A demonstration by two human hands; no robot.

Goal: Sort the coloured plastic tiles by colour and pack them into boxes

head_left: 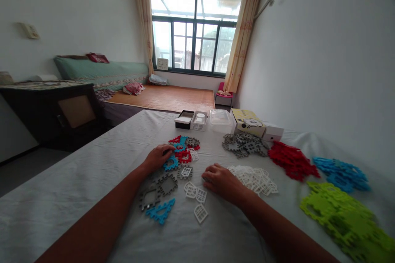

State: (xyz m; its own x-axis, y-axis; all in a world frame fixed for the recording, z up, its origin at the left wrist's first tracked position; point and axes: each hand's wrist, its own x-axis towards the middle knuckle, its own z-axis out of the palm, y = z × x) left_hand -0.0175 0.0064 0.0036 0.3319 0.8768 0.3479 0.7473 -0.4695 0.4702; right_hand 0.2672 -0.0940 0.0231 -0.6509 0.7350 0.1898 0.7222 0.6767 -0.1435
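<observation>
Evidently both hands are among flat, notched plastic pieces on a cloth-covered table (pixel 92 174). The left hand (pixel 161 157) is left of the middle, between the left edge and the centre, palm down over a mixed cluster of pieces. Its fingers bend toward a blue piece (pixel 175 160) and a red piece (pixel 184 156); whether they pinch anything, I cannot tell.

The right hand (pixel 221 178) is lowered just beside a pile of white window pieces (pixel 253 178), on the side toward the left edge. Its fingers curl downward with the tips partly hidden, so I cannot tell whether they grip something. Between the hands lies a grey square (pixel 185 172) with a white window shape in its middle; nearer the front edge are three loose white window pieces, two grey open frames (pixel 159 189) and a blue triangle (pixel 169 211).

Toward the right edge spread a grey heap (pixel 247 146), a red heap (pixel 291 160) and a blue heap (pixel 341 172), with a lime-green heap (pixel 348 222) at the near right corner. Along the far edge stand a black box (pixel 184 119), a clear plastic container (pixel 220 120) and a yellow box (pixel 248 122).
</observation>
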